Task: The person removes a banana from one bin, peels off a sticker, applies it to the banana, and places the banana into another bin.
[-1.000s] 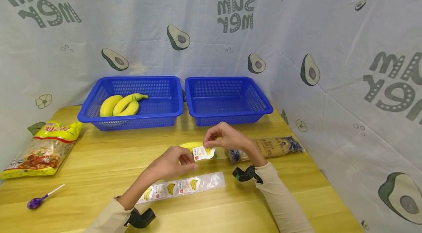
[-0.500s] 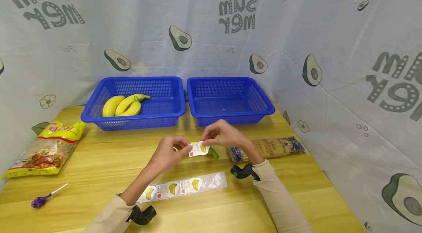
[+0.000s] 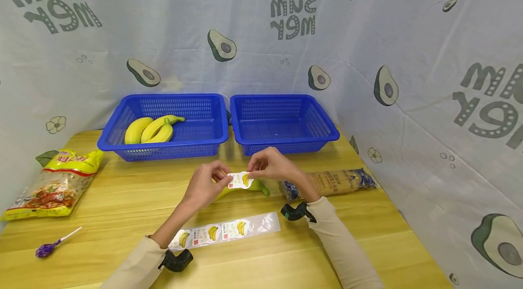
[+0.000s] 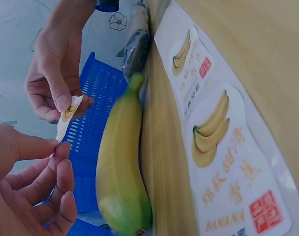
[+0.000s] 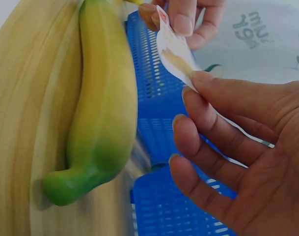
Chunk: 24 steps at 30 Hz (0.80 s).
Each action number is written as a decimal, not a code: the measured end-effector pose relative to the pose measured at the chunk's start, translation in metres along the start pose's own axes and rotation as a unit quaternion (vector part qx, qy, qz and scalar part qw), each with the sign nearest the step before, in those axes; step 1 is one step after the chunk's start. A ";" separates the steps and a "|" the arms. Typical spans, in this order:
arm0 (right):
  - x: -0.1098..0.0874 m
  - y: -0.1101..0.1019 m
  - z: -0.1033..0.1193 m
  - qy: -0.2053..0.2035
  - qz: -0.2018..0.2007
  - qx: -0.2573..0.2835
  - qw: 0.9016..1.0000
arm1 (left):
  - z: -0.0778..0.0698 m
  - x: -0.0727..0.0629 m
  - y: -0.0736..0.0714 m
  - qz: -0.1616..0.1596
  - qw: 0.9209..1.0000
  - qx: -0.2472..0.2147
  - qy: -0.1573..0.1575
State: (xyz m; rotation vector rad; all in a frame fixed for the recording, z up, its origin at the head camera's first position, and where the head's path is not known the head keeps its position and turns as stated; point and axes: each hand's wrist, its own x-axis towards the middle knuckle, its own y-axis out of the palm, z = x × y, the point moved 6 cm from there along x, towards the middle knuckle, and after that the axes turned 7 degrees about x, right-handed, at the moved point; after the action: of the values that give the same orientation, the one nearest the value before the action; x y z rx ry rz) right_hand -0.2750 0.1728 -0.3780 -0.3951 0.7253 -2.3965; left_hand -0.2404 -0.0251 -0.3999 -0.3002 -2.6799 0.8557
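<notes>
A white banana sticker (image 3: 240, 180) is stretched between both hands, raised over the table. My left hand (image 3: 206, 183) pinches its left end between thumb and forefinger, and my right hand (image 3: 273, 165) pinches its right end the same way. Below the sticker a yellow banana (image 5: 102, 93) with a green stem lies on the wood, partly hidden by the hands in the head view. Nearer the body lies a clear strip (image 3: 265, 222) bearing several more banana stickers (image 4: 213, 132).
Two blue baskets stand at the back; the left basket (image 3: 192, 144) holds several bananas (image 3: 153, 130), the right basket (image 3: 282, 142) shows a bare floor. A noodle bag (image 3: 57, 184) and a lollipop (image 3: 46, 249) lie left, a long brown packet (image 3: 335, 182) right.
Both hands have carried the sticker a little away from the body and to the left, above the banana. More of the banana's green stem end shows now.
</notes>
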 end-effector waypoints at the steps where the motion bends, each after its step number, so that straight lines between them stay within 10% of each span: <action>1: 0.001 0.001 -0.001 0.003 -0.001 0.000 1.000 | 0.001 0.001 0.001 -0.003 1.000 0.002 0.001; 24: 0.016 0.008 -0.019 0.014 0.001 -0.060 0.998 | 0.008 0.007 0.012 -0.029 0.992 0.120 0.032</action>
State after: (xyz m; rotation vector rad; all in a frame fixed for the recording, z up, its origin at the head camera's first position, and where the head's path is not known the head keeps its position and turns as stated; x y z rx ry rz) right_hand -0.2924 0.1651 -0.3959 -0.4106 0.8852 -2.3666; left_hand -0.2484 -0.0175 -0.4115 -0.1879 -2.4814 1.1183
